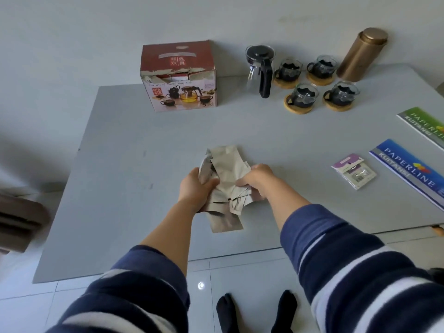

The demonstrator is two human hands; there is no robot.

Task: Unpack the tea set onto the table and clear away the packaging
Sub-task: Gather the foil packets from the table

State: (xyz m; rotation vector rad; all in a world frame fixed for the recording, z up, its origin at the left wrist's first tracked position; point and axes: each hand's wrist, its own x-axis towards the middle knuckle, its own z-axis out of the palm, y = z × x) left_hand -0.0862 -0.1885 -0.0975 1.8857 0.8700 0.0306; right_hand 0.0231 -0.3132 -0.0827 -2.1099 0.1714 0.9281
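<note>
Over the near middle of the grey table [120, 188], both my hands grip a bundle of grey cardboard packing pieces [225, 169]. My left hand [195, 188] holds its left side and my right hand [257, 180] holds its right side. The red tea set box [179, 78] stands at the back with its top torn. To its right stands the glass teapot [260, 70] with a black lid and handle. Beside the teapot, several glass cups [304, 94] sit on round wooden coasters.
A tall bronze canister [361, 55] stands at the back right. Two Paperline receipt books, green [425, 124] and blue [410, 167], lie along the right edge, with a small purple packet [353, 173] next to them. A dark piece of furniture [19, 219] is at the left.
</note>
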